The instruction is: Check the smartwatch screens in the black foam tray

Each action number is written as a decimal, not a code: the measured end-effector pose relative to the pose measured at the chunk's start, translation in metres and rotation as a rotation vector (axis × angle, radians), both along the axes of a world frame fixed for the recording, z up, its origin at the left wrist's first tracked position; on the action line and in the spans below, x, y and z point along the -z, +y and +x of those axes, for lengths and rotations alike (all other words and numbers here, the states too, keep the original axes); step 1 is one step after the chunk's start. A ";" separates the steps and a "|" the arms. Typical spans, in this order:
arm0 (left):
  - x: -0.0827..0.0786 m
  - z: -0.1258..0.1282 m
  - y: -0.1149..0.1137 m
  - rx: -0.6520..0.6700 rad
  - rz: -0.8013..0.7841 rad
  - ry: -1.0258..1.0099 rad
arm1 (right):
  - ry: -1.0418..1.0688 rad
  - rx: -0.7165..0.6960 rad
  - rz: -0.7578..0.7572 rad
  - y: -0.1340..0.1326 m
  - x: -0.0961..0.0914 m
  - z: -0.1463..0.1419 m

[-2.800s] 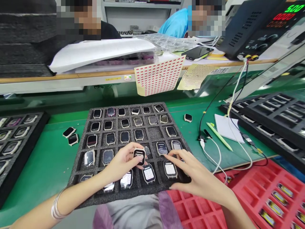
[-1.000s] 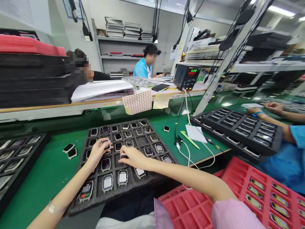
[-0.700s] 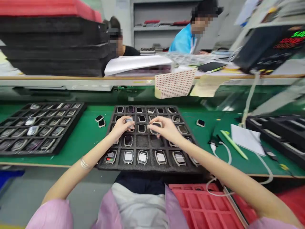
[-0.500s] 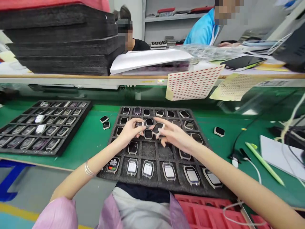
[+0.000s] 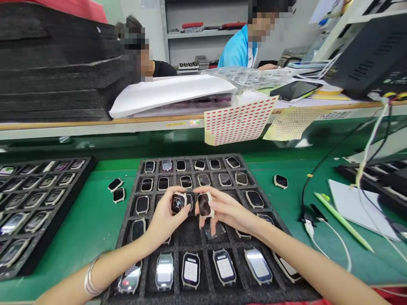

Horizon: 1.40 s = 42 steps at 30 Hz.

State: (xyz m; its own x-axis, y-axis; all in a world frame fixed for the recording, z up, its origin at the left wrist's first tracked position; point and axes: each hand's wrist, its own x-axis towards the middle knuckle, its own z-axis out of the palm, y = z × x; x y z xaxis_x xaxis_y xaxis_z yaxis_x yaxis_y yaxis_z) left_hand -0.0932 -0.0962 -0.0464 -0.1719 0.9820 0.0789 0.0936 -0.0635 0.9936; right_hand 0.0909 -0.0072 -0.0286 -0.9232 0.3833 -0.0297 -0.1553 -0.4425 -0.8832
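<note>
Pinched in my left hand (image 5: 163, 220) is a strapless smartwatch (image 5: 178, 203) whose dark screen shows some lit graphics. My right hand (image 5: 230, 208) holds a second smartwatch (image 5: 204, 205), with a blank dark screen and a pale case, by its edges. Both watches are raised above the middle of a black foam tray (image 5: 187, 231), close together but apart. Watch cases sit in many of the tray's compartments. In the front row, several, such as one watch (image 5: 191, 270), have lit white screens. My hands and forearms hide part of the middle rows.
Another black tray of watches (image 5: 47, 203) lies at left. Two loose watches (image 5: 118, 195) are beside it, and one watch (image 5: 281, 181) lies at right. A green pen (image 5: 343, 222), cables and white paper (image 5: 359, 207) are farther right. Two people sit beyond the shelf (image 5: 152, 116).
The view has shifted closer to the tray and turned rightward. Both watches remain in my hands; the left one's screen now shows lit graphics and the right one faces me more upright.
</note>
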 end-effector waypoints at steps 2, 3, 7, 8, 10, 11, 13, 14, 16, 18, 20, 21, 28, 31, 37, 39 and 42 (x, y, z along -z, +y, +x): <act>0.000 0.001 -0.003 0.015 -0.016 0.019 | 0.006 -0.018 -0.045 0.000 0.001 0.000; 0.000 0.001 -0.004 0.024 -0.025 0.018 | 0.008 -0.024 -0.060 0.000 0.002 0.000; 0.003 0.001 -0.007 0.042 -0.068 -0.006 | 0.009 -0.011 -0.076 0.000 0.003 0.002; 0.004 0.001 -0.007 0.049 -0.083 -0.009 | 0.005 -0.002 -0.077 -0.001 0.004 0.002; 0.006 0.000 -0.008 0.074 -0.110 -0.009 | -0.004 0.016 -0.076 -0.001 0.006 0.002; 0.006 0.000 -0.009 0.089 -0.117 -0.005 | -0.008 0.024 -0.074 -0.001 0.007 0.002; 0.007 -0.001 -0.009 0.121 -0.125 0.008 | -0.026 0.043 -0.065 -0.001 0.008 0.001; 0.006 -0.001 -0.010 0.133 -0.128 0.014 | -0.035 0.054 -0.060 -0.001 0.008 0.000; 0.005 -0.001 -0.011 0.146 -0.134 0.025 | -0.047 0.076 -0.051 -0.002 0.008 -0.001; 0.003 -0.001 -0.011 0.145 -0.135 0.037 | -0.047 0.086 -0.039 -0.002 0.007 -0.002; 0.002 -0.001 -0.012 0.144 -0.132 0.053 | -0.048 0.075 -0.024 -0.003 0.007 -0.002; 0.001 -0.001 -0.012 0.150 -0.134 0.059 | -0.052 0.066 -0.018 -0.004 0.007 -0.002; 0.001 -0.001 -0.011 0.177 -0.140 0.095 | -0.088 0.072 0.001 -0.008 0.006 -0.001; 0.001 -0.002 -0.009 0.164 -0.138 0.127 | -0.090 0.068 0.028 -0.008 0.006 0.000; -0.002 -0.002 -0.009 0.173 -0.121 0.162 | -0.099 0.055 0.063 -0.008 0.009 0.001; -0.003 -0.002 -0.009 0.180 -0.115 0.171 | -0.106 0.046 0.061 -0.008 0.009 0.001; -0.004 -0.001 -0.009 0.192 -0.112 0.161 | -0.107 0.048 0.060 -0.009 0.009 0.000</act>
